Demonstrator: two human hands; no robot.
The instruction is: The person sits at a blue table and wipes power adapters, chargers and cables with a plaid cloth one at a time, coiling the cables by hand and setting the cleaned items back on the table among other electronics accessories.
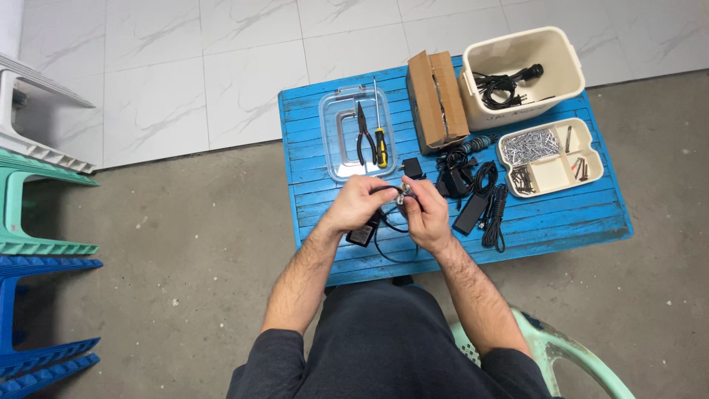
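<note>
— Over the near edge of the blue bench (pixel 317 125), what are you holding?

— A black cable (pixel 389 235) with a small metal connector (pixel 402 194) at its end. My left hand (pixel 358 203) has its fingers closed on the cable just behind the connector; my right hand (pixel 427 210) pinches the connector itself. The black adapter block (pixel 363 233) hangs just below my left hand, over the bench.

— How do you handle it well?

— I'd judge: keep the grip close to the connector and leave the cable loop slack, not kinked.

— And the containers?

— A clear tray (pixel 336 159) holds pliers (pixel 362 137) and a yellow-handled screwdriver (pixel 380 137). A beige tub (pixel 550 48) holds coiled black cables. A divided tray (pixel 594 159) holds silver screws (pixel 528 145) and darker ones. A cardboard box (pixel 437 100) lies between tray and tub.
</note>
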